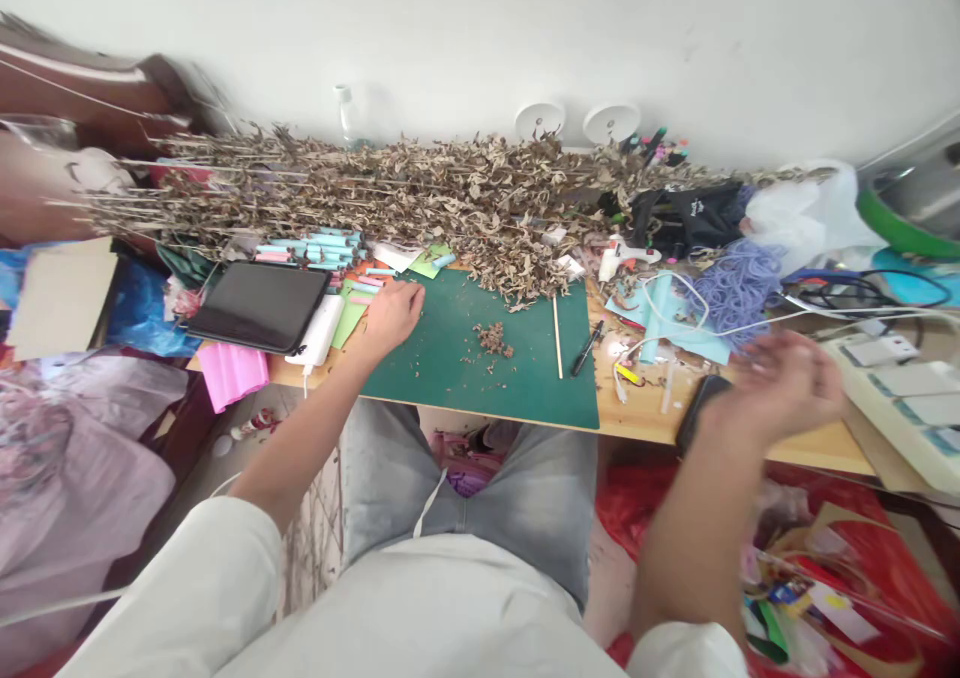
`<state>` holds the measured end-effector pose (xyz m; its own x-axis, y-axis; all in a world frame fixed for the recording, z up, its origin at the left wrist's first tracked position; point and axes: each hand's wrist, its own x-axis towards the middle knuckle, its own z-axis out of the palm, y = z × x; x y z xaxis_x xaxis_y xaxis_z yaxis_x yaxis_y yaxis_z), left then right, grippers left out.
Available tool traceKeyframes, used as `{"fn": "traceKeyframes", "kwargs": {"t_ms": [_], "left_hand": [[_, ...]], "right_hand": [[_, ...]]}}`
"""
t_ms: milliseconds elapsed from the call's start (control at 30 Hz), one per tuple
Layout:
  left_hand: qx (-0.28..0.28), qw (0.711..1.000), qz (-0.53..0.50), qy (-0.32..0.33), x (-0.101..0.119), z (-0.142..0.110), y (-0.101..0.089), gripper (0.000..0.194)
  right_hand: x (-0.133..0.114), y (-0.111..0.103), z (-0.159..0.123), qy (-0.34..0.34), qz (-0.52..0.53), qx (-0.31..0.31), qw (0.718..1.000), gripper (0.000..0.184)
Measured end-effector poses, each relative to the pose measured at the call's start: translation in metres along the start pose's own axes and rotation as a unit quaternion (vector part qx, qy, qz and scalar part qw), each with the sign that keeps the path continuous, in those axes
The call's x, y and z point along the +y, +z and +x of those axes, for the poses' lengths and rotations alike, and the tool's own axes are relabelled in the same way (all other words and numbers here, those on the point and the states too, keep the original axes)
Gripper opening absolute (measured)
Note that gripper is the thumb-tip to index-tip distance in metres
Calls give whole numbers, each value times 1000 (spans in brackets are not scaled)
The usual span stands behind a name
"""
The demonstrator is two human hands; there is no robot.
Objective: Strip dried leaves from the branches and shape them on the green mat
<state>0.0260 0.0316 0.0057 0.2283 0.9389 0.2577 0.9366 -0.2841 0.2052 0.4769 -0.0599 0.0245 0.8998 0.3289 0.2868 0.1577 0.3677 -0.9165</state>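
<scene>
Green mat (420, 358): left hand (394, 316) at its left side, palm down, fingers bent and close together; whether they grip anything cannot be told. Just left of that hand, green paper (349, 316); above it, small paper rolls (330, 250), blue and pink. Farther left, a white power bank (322, 330), then a black tablet (259, 306).

Right of the left hand, on the mat: brown crumbs (493, 339) in a loose heap (a few scattered apart), then a thin stick (557, 336) and, at the mat's right edge, a black pen (587, 348).

Right hand (780, 388): blurred, over the desk's right part; finger state and any hold cannot be told. Near its wrist, a dark phone (699, 413); to its right, a power strip (907, 398); beyond its fingers, purple yarn (739, 288). Left of the yarn, blue paper (667, 318) and a glue gun (622, 256).

Beyond both hands, dried stalks (450, 183) in a long, leafy row by the wall.
</scene>
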Motion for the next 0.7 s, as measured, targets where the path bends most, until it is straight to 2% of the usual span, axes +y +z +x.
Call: {"fn": "traceKeyframes", "kwargs": {"t_ms": [67,100,133,200,233,333,400,500,700], "left_hand": [[1,1000,-3,-12,3,-14,1,42],[2,1000,-7,-12,4,-21,2,43],[6,1000,-15,-10,6,-27,4,43],[10,999,-31,3,9,-36,10,43],[12,999,-37,9,10,-39,13,43],[16,999,-43,15,13,-44,23,44],[16,999,-44,14,14,-45,28,44],[14,999,-44,18,14,-48,32,44],[17,999,-43,21,15,-49,34,46]], "right_hand": [[9,-47,53,-86,-129,66,986,8],[14,-69,73,-101,-213,61,970,7],[18,-88,88,-87,-289,23,953,4],[23,-117,107,-30,-399,-81,913,14],[25,-126,111,-44,-430,-138,891,17],[32,-134,112,-51,-476,-262,838,22],[40,-133,110,-52,-469,-298,830,24],[52,-134,112,-86,-459,-308,829,26],[67,-138,123,-158,-472,-313,809,23]]}}
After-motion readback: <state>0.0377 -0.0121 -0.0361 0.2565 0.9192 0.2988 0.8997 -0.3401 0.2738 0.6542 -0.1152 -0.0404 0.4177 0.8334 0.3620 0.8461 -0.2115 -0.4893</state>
